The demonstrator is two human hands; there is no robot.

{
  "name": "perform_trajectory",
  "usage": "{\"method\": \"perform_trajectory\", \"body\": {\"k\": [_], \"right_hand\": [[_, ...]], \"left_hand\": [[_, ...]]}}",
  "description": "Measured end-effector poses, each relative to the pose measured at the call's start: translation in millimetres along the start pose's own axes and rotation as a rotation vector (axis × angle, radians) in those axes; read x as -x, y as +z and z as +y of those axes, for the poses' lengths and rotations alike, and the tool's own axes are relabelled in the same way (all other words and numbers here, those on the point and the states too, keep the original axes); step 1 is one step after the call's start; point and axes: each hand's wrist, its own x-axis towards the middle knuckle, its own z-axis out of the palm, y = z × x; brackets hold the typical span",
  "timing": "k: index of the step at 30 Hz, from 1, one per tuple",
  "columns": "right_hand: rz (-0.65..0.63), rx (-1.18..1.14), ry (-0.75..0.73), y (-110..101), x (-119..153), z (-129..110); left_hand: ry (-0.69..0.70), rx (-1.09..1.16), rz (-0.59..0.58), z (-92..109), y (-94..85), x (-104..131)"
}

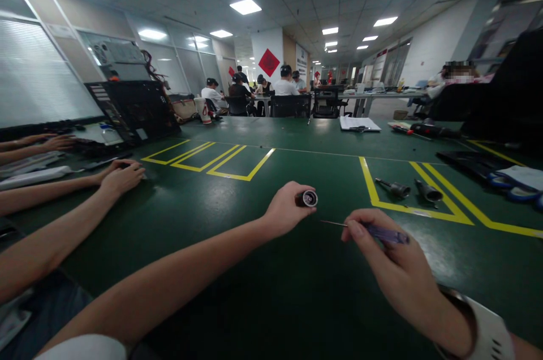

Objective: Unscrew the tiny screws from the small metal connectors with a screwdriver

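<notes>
My left hand is closed round a dark cylindrical part, whose round open end with a pale rim faces me. Its far side is hidden by my fingers. In my right hand is a screwdriver with a clear purplish handle. The thin shaft points left, its tip a little below and to the right of the cylinder, apart from it. Two dark metal socket-like pieces with narrow shanks, one beside the other, lie inside a yellow-taped area to the right.
Yellow tape outlines mark the green table. A co-worker's hands rest at the left. Blue-handled scissors, a power tool and a clipboard with paper lie right and back. A computer case stands back left.
</notes>
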Motion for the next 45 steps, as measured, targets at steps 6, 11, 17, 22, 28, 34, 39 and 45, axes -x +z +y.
{"method": "perform_trajectory", "body": {"k": [6,11,17,22,28,34,39,45], "right_hand": [[0.048,-0.373,0.232,16,-38,17],[0.177,-0.744,0.442,34,-54,40],[0.146,-0.968,0.63,34,-50,58],[0.091,-1.058,0.671,29,-47,59],[0.08,-1.092,0.674,32,-44,64],[0.101,-0.88,0.573,35,-38,62],[0.056,-0.64,0.469,41,-32,61],[0.016,-0.534,0.468,44,-31,65]], "left_hand": [[0.109,-0.134,0.11,-16,-3.1,-46],[0.006,0.131,0.068,-37,9.1,-58],[0.072,0.117,0.036,-38,12.5,-54],[0.135,-0.096,-0.054,-33,11.2,-45],[0.224,-0.084,-0.163,-35,11.6,-42],[0.266,-0.189,-0.187,-37,10.1,-44],[0.184,-0.173,-0.146,-41,13.9,-45],[0.251,-0.108,-0.159,-47,17.1,-48]]}}
